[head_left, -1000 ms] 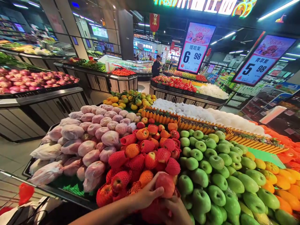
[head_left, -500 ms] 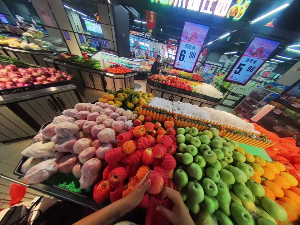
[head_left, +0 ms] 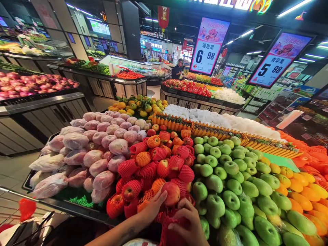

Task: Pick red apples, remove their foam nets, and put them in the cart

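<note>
A bare red apple [head_left: 171,193] is gripped in my left hand [head_left: 155,203], the fingers curved against its left side. Just below and right of it, my right hand [head_left: 189,218] has its bent fingers closed around a red foam net [head_left: 171,229]. Whether anything sits inside that net is hidden by my fingers. Beyond both hands is a heap of red apples in red and orange foam nets [head_left: 158,153]. Green apples [head_left: 214,183] lie right beside my right hand.
Pink fruit in clear wrap [head_left: 93,158] is piled on the left, oranges [head_left: 303,184] on the far right. An orange picket divider [head_left: 217,132] stands behind the apples. The stand's dark front rail [head_left: 64,208] runs below. A person [head_left: 177,70] stands farther back.
The view has shifted slightly. My right hand's fingers have lifted and spread a little over the red net, while the apple stays in my left hand.
</note>
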The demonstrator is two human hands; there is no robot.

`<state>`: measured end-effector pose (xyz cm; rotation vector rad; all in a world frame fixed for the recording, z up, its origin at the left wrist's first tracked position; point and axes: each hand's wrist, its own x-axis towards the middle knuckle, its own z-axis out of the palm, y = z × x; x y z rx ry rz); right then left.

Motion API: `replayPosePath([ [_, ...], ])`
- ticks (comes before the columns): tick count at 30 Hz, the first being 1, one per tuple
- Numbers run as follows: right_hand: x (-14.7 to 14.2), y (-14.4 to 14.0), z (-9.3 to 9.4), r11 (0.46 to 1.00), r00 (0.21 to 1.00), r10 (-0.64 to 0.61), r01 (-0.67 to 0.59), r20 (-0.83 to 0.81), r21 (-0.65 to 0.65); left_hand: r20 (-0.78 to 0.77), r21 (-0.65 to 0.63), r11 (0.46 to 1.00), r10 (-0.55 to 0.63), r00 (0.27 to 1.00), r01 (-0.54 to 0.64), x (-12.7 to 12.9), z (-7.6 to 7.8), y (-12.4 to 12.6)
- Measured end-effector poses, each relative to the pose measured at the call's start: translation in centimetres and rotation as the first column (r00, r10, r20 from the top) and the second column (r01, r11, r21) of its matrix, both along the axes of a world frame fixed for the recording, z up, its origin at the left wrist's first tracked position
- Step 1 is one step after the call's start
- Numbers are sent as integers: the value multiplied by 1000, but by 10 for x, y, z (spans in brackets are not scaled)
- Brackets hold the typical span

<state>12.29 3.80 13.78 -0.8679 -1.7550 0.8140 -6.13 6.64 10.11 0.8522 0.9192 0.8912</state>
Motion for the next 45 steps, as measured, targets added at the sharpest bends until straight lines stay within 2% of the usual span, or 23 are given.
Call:
replayPosePath([
  [4,-6,-4,3,976,980,-197,199,-23,86,15,-56,998,-9,1000,10,9,-4,-6],
  [8,-8,-4,4,956,964,-265,267,-33,123,126,-66,990,-112,986,121,9,1,-12],
  [12,-8,-4,6,963,969,-243,245,-32,113,256,-13,964,-252,933,264,2,9,-16],
  [16,-9,-1,8,980,981,-190,192,-42,50,173,74,944,-328,929,320,-5,4,-16],
  [23,-10,3,2,956,965,-209,167,-160,-240,186,54,948,-319,929,314,-8,-12,-22],
  [28,-13,2,-2,936,965,-191,124,-178,-329,217,62,913,-407,887,404,-9,-7,-30],
  [32,-14,6,-1,925,970,-160,83,-183,-371,240,49,946,-323,916,321,-5,-5,-32],
  [34,-14,10,1,916,975,-140,61,-172,-397,218,60,956,-293,931,286,-4,-4,-31],
  [37,-14,15,6,903,986,-80,9,-148,-429,135,102,950,-308,942,296,-5,1,-30],
  [40,-13,20,10,896,992,46,-94,-121,-434,-35,166,916,-364,931,364,-8,14,-30],
  [43,-13,27,7,897,981,163,-192,-105,-398,-170,150,871,-444,880,468,-11,28,-30],
  [45,-14,33,-1,922,984,151,-175,-94,-346,-203,145,862,-453,868,485,-11,33,-30],
])
